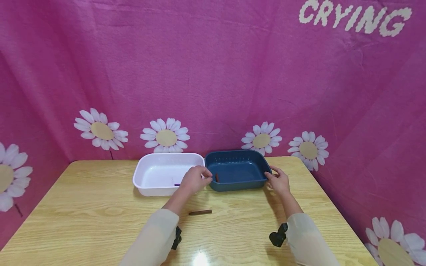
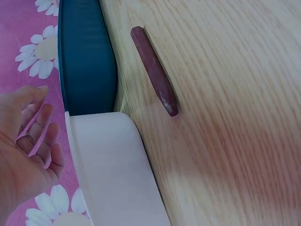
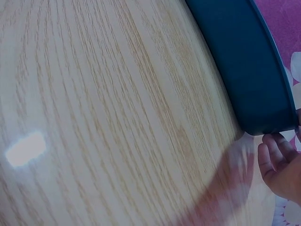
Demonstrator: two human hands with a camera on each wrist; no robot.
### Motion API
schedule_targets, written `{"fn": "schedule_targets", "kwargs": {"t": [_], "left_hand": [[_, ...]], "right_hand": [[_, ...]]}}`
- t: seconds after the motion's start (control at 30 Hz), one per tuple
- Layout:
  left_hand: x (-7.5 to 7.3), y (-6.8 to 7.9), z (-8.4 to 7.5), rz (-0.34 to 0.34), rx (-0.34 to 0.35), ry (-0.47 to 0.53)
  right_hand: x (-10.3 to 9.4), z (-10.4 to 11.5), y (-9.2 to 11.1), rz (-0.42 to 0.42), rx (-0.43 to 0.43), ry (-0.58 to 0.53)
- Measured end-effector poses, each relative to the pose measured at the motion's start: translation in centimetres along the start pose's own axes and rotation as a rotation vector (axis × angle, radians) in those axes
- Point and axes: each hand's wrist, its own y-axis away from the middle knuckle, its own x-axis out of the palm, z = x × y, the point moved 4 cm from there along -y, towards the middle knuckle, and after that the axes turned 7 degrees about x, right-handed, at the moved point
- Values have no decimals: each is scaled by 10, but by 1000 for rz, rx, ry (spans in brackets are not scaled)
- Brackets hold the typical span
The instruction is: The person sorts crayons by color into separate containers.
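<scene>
My left hand (image 1: 195,179) hovers over the spot where the white basin (image 1: 154,191) and the dark blue basin (image 1: 239,186) meet. Its fingers are loosely bent with nothing between them, as the left wrist view shows. Just beyond its fingertips, a reddish-brown crayon (image 1: 217,177) leans inside the blue basin at the left end. At the opposite end, my right hand (image 1: 279,181) grips the blue basin's right rim, thumb on the rim and fingers against the outer wall. A purple crayon (image 1: 177,184) lies in the white basin, partly hidden by the left hand.
In front of the basins, another brown crayon (image 2: 155,70) lies on the wooden table (image 1: 83,214). A magenta cloth (image 1: 213,92) with daisies hangs close behind the basins and along both sides of the table.
</scene>
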Motion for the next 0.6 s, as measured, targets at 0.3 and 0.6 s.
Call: {"fn": "schedule_targets", "kwargs": {"t": [0.3,0.6], "left_hand": [[-3,6,5,-18,13,20],[-6,14,13,-63,38,40]], "right_hand": [[0,-1,0,-6,13,30],[1,0,0,-1,13,19]]}}
